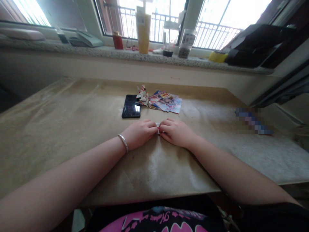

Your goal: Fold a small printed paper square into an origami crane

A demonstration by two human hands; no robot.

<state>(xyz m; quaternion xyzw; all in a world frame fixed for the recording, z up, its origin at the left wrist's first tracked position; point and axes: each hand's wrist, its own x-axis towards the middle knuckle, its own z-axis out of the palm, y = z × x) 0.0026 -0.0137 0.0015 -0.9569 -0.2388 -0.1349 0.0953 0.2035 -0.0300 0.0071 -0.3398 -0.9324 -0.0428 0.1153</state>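
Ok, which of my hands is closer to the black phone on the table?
Left. The left hand lies just on the near side of the phone, a little to its right; the right hand is farther right, both pinching a small folded paper.

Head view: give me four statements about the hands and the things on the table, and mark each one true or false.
1. The left hand and the right hand pinch a small folded paper between their fingertips. True.
2. The phone lies to the right of the colourful papers. False: it lies to their left, on the table.
3. A silver bracelet sits on the left wrist. True.
4. The yellow bottle stands on the table beside the phone. False: it stands on the windowsill behind the table.
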